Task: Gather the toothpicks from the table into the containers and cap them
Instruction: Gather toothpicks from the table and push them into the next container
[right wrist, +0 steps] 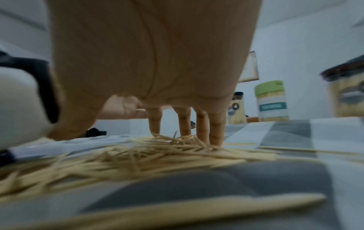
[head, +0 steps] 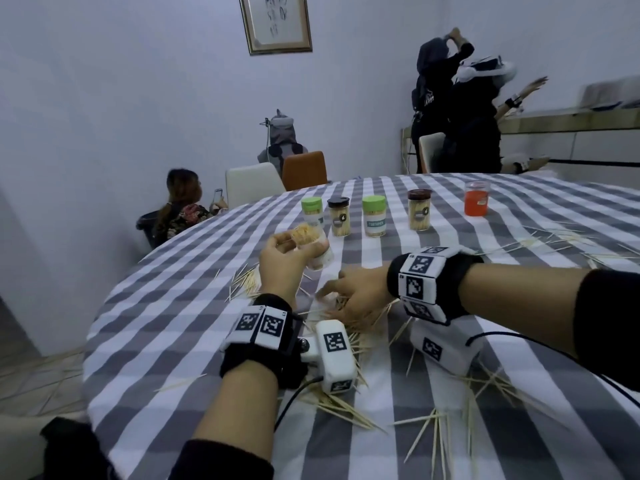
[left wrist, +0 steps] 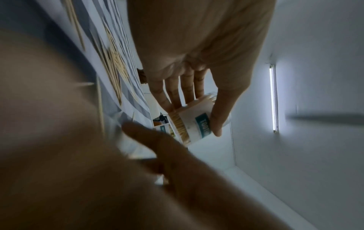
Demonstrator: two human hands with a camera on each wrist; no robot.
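An uncapped toothpick container (head: 313, 245) is being held above the tabletop (head: 173, 306) by the left hand (head: 282, 263), fingers and thumb wrapped round its body. It is being tilted with its mouth turned toward the person, probably so that the next bundle can be slid in easily; it is already looking nearly full. The right hand (head: 356, 292) is being lowered onto a heap of loose toothpicks (right wrist: 149, 149), its fingers (right wrist: 214, 132) extended downward with their tips touching the sticks, nothing yet pinched; the spread is likely meant for raking a bunch together. More toothpicks are lying scattered near both wrists and toward the right edge. Four capped containers (head: 374, 216) and an orange jar (head: 477, 199) are standing in a row well behind the hands, apparently set aside as finished.
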